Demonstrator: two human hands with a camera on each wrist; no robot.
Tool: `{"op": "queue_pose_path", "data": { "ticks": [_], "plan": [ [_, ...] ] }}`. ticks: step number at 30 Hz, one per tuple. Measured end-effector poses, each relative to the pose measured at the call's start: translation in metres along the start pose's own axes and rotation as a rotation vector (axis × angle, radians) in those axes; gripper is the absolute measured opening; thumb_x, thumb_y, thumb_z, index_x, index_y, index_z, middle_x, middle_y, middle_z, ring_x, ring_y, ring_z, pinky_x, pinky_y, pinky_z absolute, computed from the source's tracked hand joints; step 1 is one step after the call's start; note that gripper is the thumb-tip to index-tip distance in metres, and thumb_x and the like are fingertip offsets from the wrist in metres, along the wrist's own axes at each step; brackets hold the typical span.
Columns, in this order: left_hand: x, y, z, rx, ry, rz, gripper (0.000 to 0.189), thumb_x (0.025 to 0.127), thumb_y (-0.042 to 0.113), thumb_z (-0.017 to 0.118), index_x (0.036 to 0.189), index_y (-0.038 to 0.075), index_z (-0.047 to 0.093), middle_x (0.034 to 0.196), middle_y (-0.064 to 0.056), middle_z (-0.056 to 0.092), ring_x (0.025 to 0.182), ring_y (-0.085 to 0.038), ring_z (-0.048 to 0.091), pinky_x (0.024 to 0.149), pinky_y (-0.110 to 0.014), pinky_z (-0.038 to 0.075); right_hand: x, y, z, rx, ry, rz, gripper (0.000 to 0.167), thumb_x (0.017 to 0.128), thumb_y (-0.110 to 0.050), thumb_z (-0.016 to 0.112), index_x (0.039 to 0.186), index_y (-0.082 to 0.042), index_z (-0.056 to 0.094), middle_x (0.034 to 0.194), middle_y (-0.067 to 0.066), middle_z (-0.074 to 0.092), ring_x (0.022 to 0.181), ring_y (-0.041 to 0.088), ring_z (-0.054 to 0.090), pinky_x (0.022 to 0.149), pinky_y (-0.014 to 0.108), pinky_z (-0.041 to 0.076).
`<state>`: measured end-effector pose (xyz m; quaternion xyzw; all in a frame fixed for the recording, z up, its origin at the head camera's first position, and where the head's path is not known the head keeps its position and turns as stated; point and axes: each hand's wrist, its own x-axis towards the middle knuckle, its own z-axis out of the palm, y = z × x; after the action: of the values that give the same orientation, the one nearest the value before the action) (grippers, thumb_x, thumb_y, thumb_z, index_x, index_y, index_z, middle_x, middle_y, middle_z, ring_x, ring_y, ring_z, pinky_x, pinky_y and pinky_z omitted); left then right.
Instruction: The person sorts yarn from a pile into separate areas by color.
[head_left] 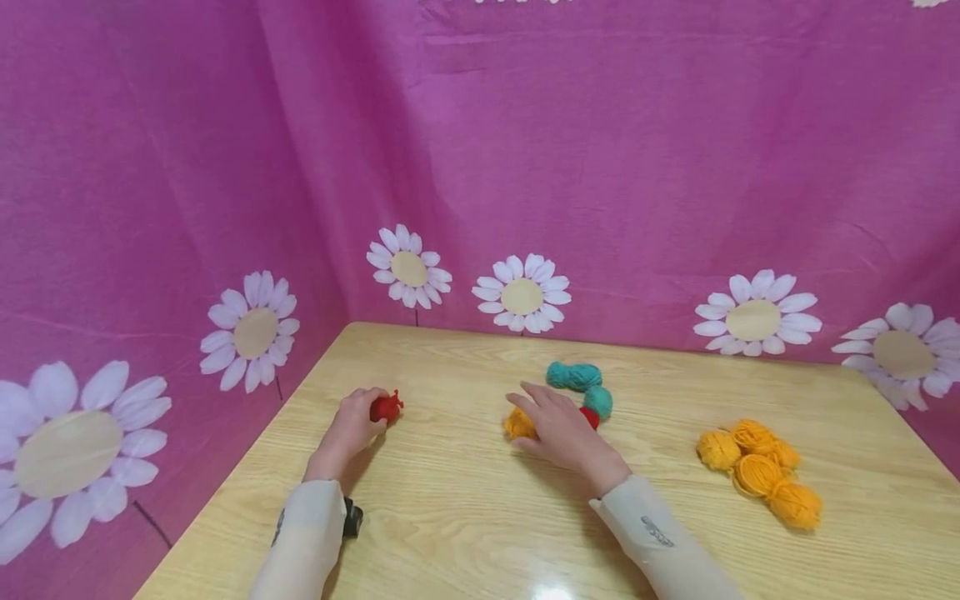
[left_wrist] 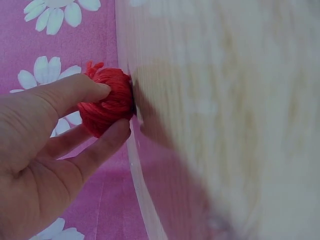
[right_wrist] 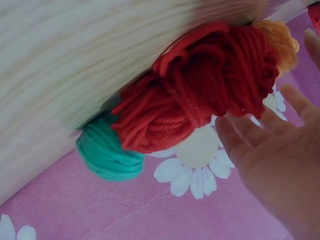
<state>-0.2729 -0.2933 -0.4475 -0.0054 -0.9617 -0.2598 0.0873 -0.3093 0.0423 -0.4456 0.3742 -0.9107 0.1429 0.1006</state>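
At the left of the table, my left hand [head_left: 351, 425] pinches a small red yarn bundle [head_left: 386, 407] between thumb and fingers. The left wrist view shows this red bundle [left_wrist: 107, 112] right at the tabletop, with the thumb on one side and fingertips on the other. My right hand [head_left: 562, 427] hovers with spread fingers over another red yarn bundle [right_wrist: 195, 82], which is mostly hidden under it in the head view. An orange yarn bundle [head_left: 520, 423] peeks out beside its fingers. Just beyond the hand lie two teal yarn bundles, one twisted [head_left: 573, 376] and one rounded [head_left: 598, 402].
Several orange yarn bundles [head_left: 757, 473] lie grouped on the right side of the wooden table [head_left: 450, 517]. A pink cloth [head_left: 600, 167] with white daisies hangs along the table's back and left edges. A black band [head_left: 352, 517] sits at my left wrist.
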Motion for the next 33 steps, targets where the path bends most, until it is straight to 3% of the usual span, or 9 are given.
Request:
{"op": "queue_pose_path", "data": {
  "ticks": [10, 20, 25, 33],
  "plan": [
    [0.0015, 0.0027, -0.0015, -0.011, -0.03, -0.027, 0.043, 0.085, 0.001, 0.07, 0.126, -0.004, 0.058, 0.116, -0.026, 0.062, 0.106, -0.038, 0.062, 0.095, -0.051, 0.055, 0.0047, -0.0058, 0.0013, -0.039, -0.124, 0.045, 0.053, 0.087, -0.026, 0.074, 0.135, -0.011, 0.057, 0.135, 0.019, 0.058, 0.124, 0.037, 0.056, 0.105, 0.056, 0.045],
    [0.0033, 0.0001, -0.0016, -0.015, 0.012, 0.022, 0.041, 0.084, 0.0, 0.07, 0.123, -0.005, 0.06, 0.114, -0.027, 0.063, 0.104, -0.039, 0.062, 0.094, -0.051, 0.054, 0.0054, -0.0075, 0.0012, -0.046, -0.097, -0.008, 0.045, 0.084, -0.017, 0.077, 0.125, -0.008, 0.063, 0.125, 0.018, 0.062, 0.11, 0.036, 0.061, 0.096, 0.051, 0.052],
    [0.0003, -0.0013, -0.0021, -0.016, 0.053, 0.075, 0.04, 0.08, 0.001, 0.072, 0.119, -0.005, 0.061, 0.107, -0.026, 0.064, 0.096, -0.038, 0.063, 0.086, -0.047, 0.057, 0.0047, -0.0086, 0.0032, -0.044, -0.088, -0.025, 0.042, 0.083, -0.014, 0.077, 0.122, -0.009, 0.064, 0.122, 0.016, 0.062, 0.106, 0.034, 0.061, 0.093, 0.049, 0.054],
    [-0.0001, 0.0007, -0.0025, -0.01, 0.033, 0.0, 0.044, 0.086, 0.005, 0.071, 0.127, -0.004, 0.058, 0.121, -0.027, 0.061, 0.107, -0.037, 0.063, 0.092, -0.047, 0.056, 0.0033, -0.0103, 0.01, -0.084, -0.045, -0.098, 0.04, 0.081, -0.014, 0.079, 0.119, -0.012, 0.065, 0.117, 0.01, 0.062, 0.094, 0.026, 0.059, 0.082, 0.039, 0.056]
  ]
}}
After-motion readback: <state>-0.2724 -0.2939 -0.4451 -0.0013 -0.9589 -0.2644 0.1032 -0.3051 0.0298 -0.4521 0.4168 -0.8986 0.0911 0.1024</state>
